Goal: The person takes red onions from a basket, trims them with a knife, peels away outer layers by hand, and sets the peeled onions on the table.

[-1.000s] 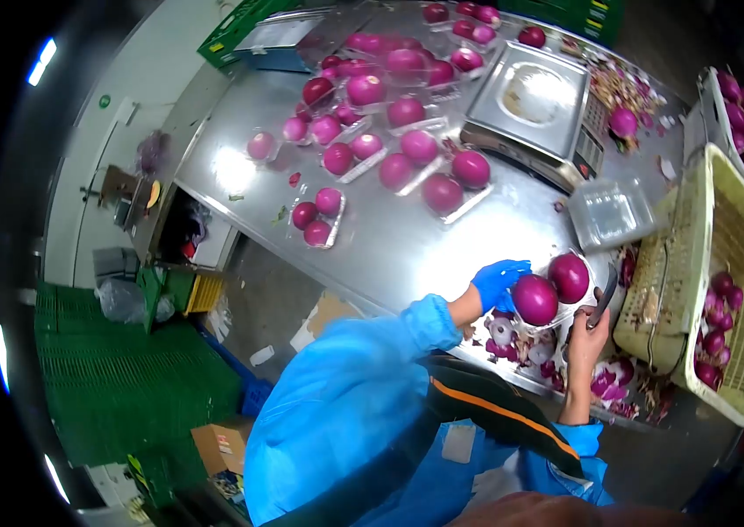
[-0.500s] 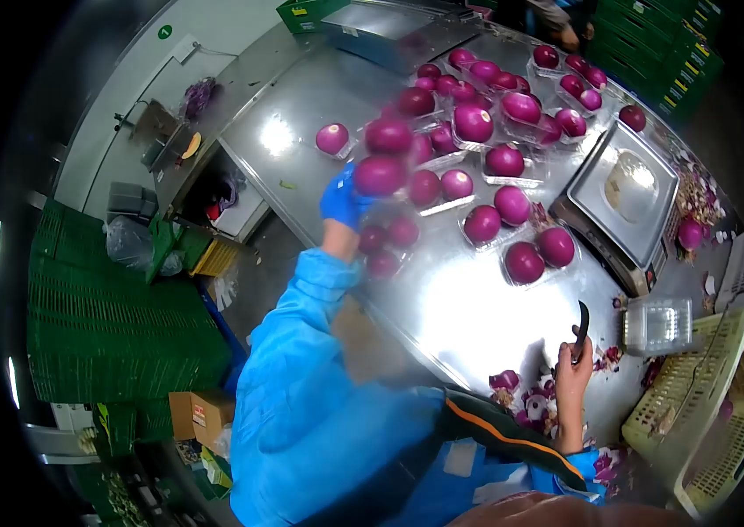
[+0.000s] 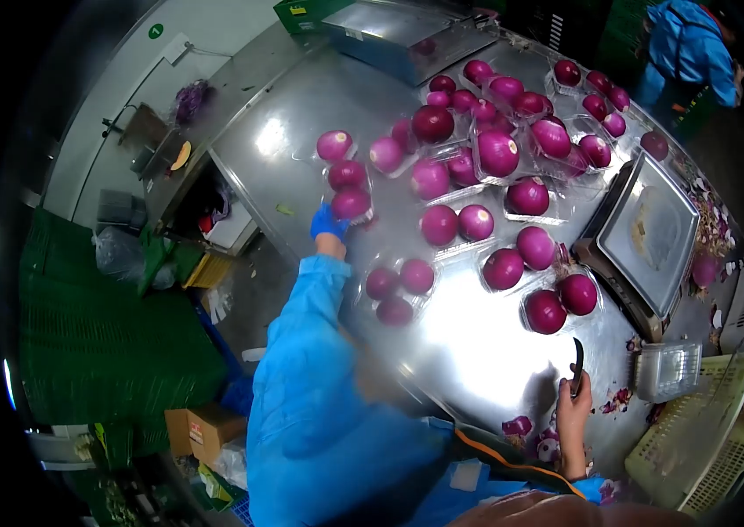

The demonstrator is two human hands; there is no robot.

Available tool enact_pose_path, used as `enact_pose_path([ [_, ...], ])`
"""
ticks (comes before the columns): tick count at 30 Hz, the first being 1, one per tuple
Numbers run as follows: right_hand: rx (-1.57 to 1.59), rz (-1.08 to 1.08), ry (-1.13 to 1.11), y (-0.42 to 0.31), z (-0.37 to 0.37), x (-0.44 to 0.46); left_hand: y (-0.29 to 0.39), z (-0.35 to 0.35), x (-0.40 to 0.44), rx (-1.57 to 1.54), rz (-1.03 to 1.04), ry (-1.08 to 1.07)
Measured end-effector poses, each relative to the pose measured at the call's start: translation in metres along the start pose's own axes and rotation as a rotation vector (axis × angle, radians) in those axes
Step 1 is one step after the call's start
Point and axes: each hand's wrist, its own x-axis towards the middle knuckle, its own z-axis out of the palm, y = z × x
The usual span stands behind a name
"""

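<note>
My left hand [image 3: 328, 223], in a blue glove, grips the near end of a clear tray with two peeled red onions [image 3: 347, 175] at the left of the metal table [image 3: 288, 105]. A single onion [image 3: 334, 145] lies just beyond it. My bare right hand [image 3: 573, 393] holds a small curved knife [image 3: 577, 364], blade up, over the near right part of the table. Nearer me than the left tray stands a tray with three onions [image 3: 417, 276]. Several more trays of onions [image 3: 497, 153] fill the middle and back.
A scale [image 3: 649, 228] stands on the right, with empty clear trays [image 3: 668, 371] and a yellow crate [image 3: 697, 439] nearer me. Onion skins [image 3: 518, 426] lie near my right hand. A person in blue [image 3: 688, 48] is beyond the table. Green crates [image 3: 108, 325] are stacked at left.
My left hand has brought the two-onion tray a little to the left and it now appears down on the table. My right hand still holds the knife. More of the person beyond shows.
</note>
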Motion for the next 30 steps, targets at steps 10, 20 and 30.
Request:
enact_pose_path([
  [10, 0.007, -0.066, 0.043, 0.015, 0.011, -0.003, 0.046, 0.092, 0.091, 0.832, 0.345, 0.536],
  [20, 0.249, 0.241, 0.242, 0.019, -0.027, -0.065, 0.141, 0.359, -0.417, -0.018, 0.991, -1.586],
  [30, 0.448, 0.224, 0.672, 0.117, -0.079, -0.141, 0.098, 0.432, -0.65, 1.177, 1.234, -1.452],
])
